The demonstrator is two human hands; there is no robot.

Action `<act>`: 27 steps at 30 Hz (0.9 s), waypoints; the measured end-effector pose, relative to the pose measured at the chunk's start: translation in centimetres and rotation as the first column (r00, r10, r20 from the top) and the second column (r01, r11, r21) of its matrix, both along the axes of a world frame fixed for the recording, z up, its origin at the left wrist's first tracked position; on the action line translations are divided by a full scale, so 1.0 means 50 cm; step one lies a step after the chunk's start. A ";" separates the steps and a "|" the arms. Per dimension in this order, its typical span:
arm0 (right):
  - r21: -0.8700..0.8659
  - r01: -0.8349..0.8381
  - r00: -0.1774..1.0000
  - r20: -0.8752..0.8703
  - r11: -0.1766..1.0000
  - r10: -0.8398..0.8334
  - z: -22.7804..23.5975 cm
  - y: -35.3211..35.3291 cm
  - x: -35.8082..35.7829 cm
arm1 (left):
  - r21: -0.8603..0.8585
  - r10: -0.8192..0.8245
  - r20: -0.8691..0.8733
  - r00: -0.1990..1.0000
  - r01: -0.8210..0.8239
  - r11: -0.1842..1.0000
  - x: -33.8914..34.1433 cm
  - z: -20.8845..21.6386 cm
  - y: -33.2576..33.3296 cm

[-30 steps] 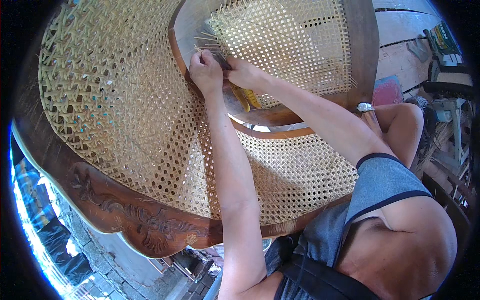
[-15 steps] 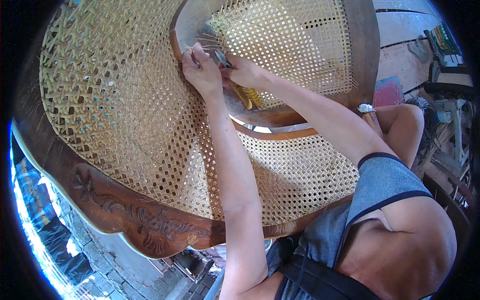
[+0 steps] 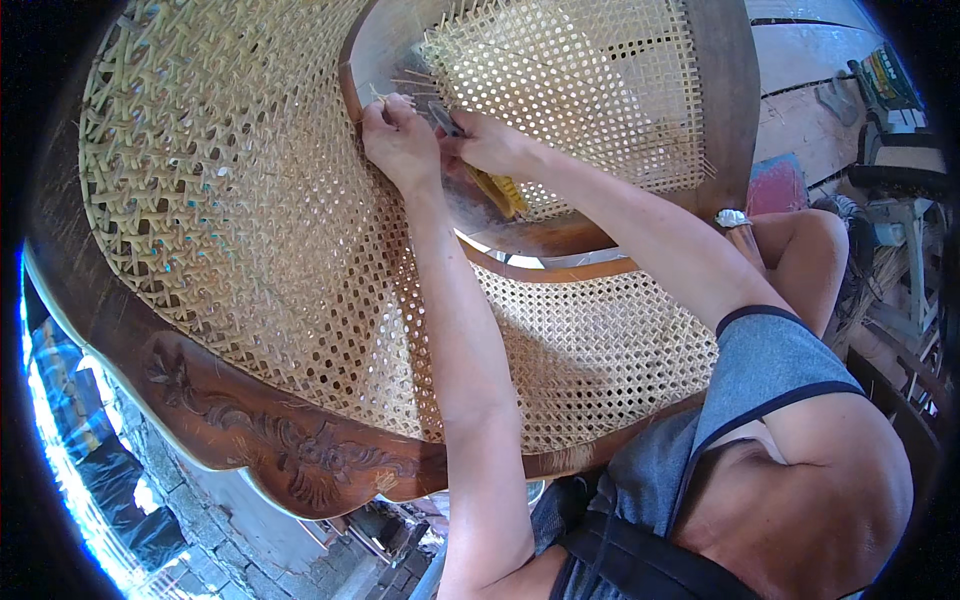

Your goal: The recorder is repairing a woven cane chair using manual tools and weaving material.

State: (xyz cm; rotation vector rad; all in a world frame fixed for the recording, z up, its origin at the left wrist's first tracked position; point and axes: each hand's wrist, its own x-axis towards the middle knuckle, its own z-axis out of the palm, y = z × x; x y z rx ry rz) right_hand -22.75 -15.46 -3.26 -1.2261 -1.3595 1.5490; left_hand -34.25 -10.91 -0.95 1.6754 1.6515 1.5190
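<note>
My left hand (image 3: 402,148) is closed in a pinch on a thin cane strand (image 3: 378,95) at the rim of the seat frame. Just to its right, my right hand (image 3: 492,147) grips pliers with yellow handles (image 3: 498,192); their metal jaws point toward my left fingers. Several loose cane ends (image 3: 415,82) stick out from the edge of the woven cane seat (image 3: 570,100), near both hands. Around the weave runs a brown wooden seat frame (image 3: 728,110). Exactly where the pinched strand enters the frame is hidden by my fingers.
A large curved cane backrest (image 3: 230,220) fills the left, bordered by carved dark wood (image 3: 320,450). Another cane panel (image 3: 600,350) lies under my arms. At the right are a red box-like object (image 3: 777,183), a small stand (image 3: 905,260) and a dark green container (image 3: 888,78).
My left hand has shifted very slightly left and down. The pliers' handles have come closer together in my right hand.
</note>
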 end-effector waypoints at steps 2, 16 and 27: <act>0.051 -0.004 1.000 0.000 0.999 0.004 -0.012 0.010 -0.005 | 0.020 0.007 -0.108 0.994 -0.005 1.000 0.004 0.008 0.001; -0.104 0.043 0.979 -0.192 0.994 -0.062 0.027 0.019 -0.005 | 0.024 -0.015 -0.309 0.951 0.024 0.999 0.021 0.021 0.000; 0.025 0.046 0.983 -0.177 0.999 -0.041 -0.004 0.056 -0.011 | -0.213 -0.067 -0.154 0.986 0.033 0.977 0.011 0.050 0.018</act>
